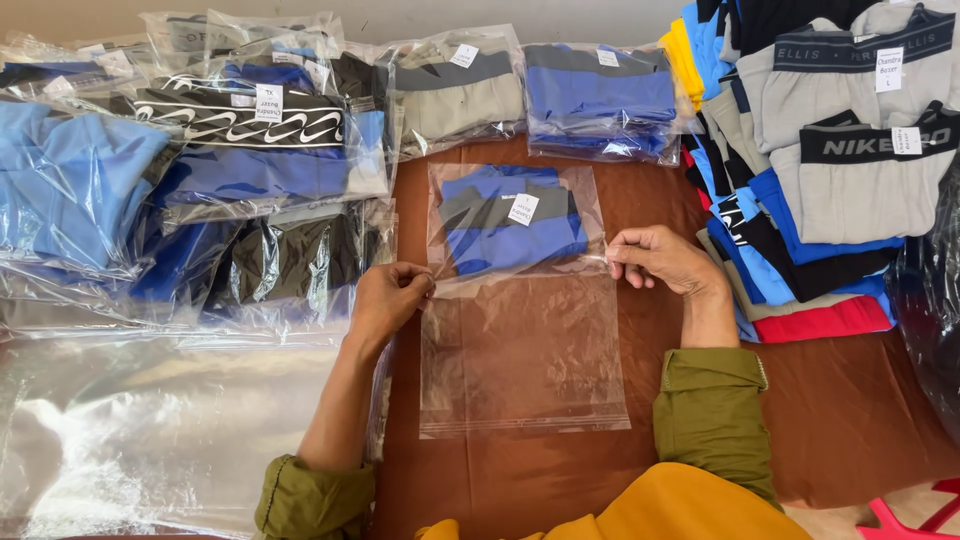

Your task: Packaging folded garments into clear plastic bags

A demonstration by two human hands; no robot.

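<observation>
Clear plastic bag [522, 350] is lying flat on the brown table [850, 420], centre of frame, long side running up and down. Blue and grey folded garment [510, 232] is sitting inside the bag's upper half, small white tag on top; lower half of the bag is looking empty and see-through.

Left hand [388, 298] is sitting at the bag's left edge, mid-height, fingertips pressed together and pinching the plastic there. Right hand [660, 260] is sitting at the bag's right edge, slightly higher in frame, thumb and forefinger pinching the film, other fingers curled in. Both hands are gripping the bag at about the line just below the garment. Olive-green sleeves [712, 400] are showing on both forearms, pushed up; orange-yellow cloth is showing at bottom centre.

Left half of frame: pile of bagged garments [250, 150] in blue, black and grey, overlapping, touching the bag's left side area. Stack of empty clear bags [150, 430] is lying lower left, shiny. Upper centre: two more bagged items, grey one [460, 90] and blue one [600, 100], just above the held bag. Right side: stack of unbagged folded underwear [830, 170] in grey, black, blue, red and yellow, fanned out, near the right hand but apart from it. Red object is peeking in at the bottom right corner, too cut off to tell.
</observation>
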